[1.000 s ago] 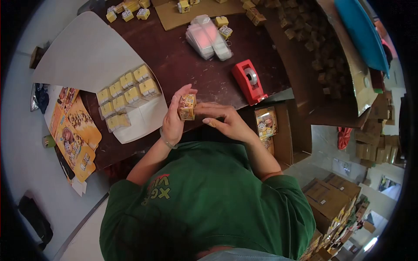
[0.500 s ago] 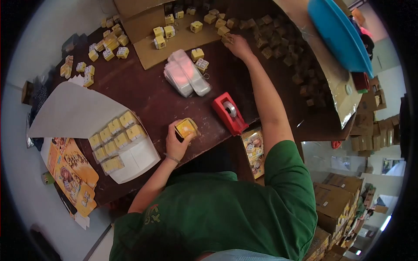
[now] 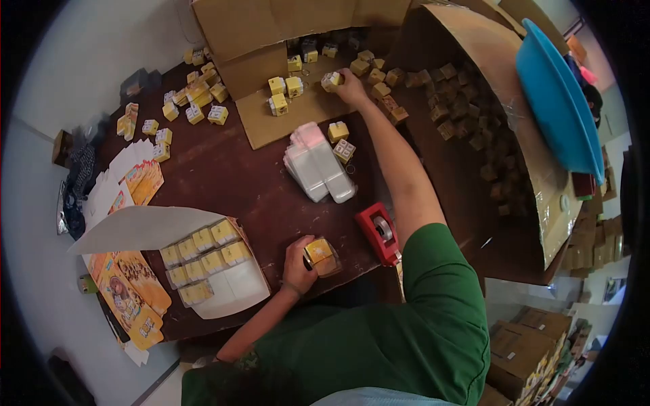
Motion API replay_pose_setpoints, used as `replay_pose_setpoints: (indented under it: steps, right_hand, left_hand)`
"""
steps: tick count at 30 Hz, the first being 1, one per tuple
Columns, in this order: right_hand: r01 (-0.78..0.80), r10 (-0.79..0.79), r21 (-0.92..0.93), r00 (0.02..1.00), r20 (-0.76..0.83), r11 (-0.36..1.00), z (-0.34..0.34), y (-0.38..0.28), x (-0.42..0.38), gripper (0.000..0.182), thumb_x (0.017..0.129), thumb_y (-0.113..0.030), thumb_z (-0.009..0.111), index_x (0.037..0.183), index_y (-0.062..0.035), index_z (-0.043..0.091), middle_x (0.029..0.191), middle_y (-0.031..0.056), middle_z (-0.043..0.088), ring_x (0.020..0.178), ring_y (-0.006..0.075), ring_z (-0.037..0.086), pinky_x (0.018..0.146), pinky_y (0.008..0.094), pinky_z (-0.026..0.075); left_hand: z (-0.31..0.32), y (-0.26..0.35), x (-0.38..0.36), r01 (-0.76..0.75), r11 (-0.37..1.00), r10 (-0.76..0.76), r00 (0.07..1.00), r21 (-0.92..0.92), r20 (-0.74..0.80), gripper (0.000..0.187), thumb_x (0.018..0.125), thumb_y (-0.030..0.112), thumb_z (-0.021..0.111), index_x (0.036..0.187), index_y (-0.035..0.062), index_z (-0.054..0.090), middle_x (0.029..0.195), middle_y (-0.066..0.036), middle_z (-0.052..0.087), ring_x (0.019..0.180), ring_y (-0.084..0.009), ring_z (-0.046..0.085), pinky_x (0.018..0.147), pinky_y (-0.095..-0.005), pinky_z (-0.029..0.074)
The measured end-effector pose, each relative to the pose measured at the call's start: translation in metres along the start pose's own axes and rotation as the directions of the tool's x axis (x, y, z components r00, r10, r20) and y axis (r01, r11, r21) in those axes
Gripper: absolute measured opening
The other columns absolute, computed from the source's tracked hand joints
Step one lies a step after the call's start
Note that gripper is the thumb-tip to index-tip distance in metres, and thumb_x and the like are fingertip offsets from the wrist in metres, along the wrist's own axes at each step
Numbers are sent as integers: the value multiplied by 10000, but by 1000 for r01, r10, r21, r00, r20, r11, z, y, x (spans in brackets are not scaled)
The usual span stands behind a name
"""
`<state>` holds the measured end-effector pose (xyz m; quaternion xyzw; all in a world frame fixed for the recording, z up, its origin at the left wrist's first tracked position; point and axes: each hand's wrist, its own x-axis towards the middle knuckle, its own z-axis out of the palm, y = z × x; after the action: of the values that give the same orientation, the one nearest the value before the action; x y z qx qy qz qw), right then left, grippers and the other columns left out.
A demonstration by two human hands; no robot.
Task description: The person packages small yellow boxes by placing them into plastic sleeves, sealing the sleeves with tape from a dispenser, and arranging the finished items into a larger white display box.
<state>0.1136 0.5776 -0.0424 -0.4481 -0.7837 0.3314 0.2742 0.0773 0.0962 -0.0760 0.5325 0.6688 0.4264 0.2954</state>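
Head view: the right hand [image 3: 351, 82], a second ago at the small yellow box [image 3: 319, 253], is now stretched far across the counter [image 3: 237, 183] — its grip pinching a loose cube [image 3: 331, 80] — while the left hand [image 3: 298, 265] is kept clasped on the box at the near edge.

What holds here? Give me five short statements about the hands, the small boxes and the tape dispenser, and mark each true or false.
1. The left hand holds a small yellow box near the table's front edge. True.
2. The right hand rests on the red tape dispenser. False: it is stretched far across the table, on a small box at the cardboard flap.
3. The tape dispenser is blue. False: it is red.
4. A stack of clear plastic packs lies on the table between the two hands. True.
5. Both hands hold the same box. False: each hand is at a different box, far apart.
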Motion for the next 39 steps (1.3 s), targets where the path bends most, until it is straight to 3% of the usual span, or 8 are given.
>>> replay_pose_setpoints:
  steps: [9,15,17,25,29,33,36,39]
  right_hand:
    - [-312,-191,890,902,387,332,-73,-98,-194,333,1000,-187,538,1304,-65,477,1228,86,587,1136,203,595,965,370,501]
    - [-101,-15,794,990,138,600,-29,-123,-340,350,805,-15,759,1090,-48,558,1092,56,606,936,134,617,841,262,490]
    - [353,-302,281,930,-210,892,3,-104,-373,353,770,25,766,1048,-38,557,1114,78,586,944,149,610,811,272,491]
    - [308,-315,-67,920,-233,949,34,-91,-426,562,735,-130,822,1190,-63,500,1291,182,466,1155,377,509,965,426,449]
    - [353,-342,-207,936,89,912,26,-84,-409,664,775,-178,801,1358,-63,503,1290,184,540,1144,370,542,978,418,461]
    - [-89,-12,370,965,262,925,-2,-103,-388,579,835,-111,745,1359,-26,515,1207,131,618,1074,198,619,942,322,493]
    - [-184,-210,710,878,429,679,-39,-159,-387,527,902,-89,697,1379,-2,488,1239,75,603,1091,151,590,955,290,481]
    - [343,-428,256,691,583,904,-39,-185,-414,599,820,-58,718,1378,-36,501,1275,148,592,1143,293,595,1001,403,460]
  left_hand:
    - [5,-3,2,-48,998,50,997,41,-62,678,730,209,831,1306,86,495,1250,-144,560,1182,-339,518,1007,-426,427]
    - [1,-10,0,-163,986,160,983,-22,-89,606,771,109,801,1284,52,482,1173,-143,600,1078,-283,612,926,-384,488]
    - [-2,-17,-19,-108,979,104,994,-173,-35,565,792,62,776,1276,54,485,1148,-103,606,1067,-214,615,924,-339,489]
    - [-13,-21,-59,-55,966,75,995,-251,70,610,728,110,804,1259,64,508,1189,-131,605,1106,-314,585,969,-392,455]
    - [-14,-15,-59,-72,984,84,994,-162,64,617,723,133,804,1261,68,508,1192,-129,601,1115,-325,560,986,-400,435]
    - [-20,-13,-51,-142,985,151,985,-101,87,640,719,154,807,1273,66,497,1192,-136,593,1120,-335,541,984,-406,432]
    - [-23,-14,-52,-107,993,114,982,-55,150,662,722,180,813,1287,62,489,1205,-142,587,1129,-340,531,988,-411,429]
    - [-23,-31,-49,-110,986,132,972,-122,194,681,732,211,814,1308,59,483,1233,-145,574,1140,-351,522,1001,-423,420]
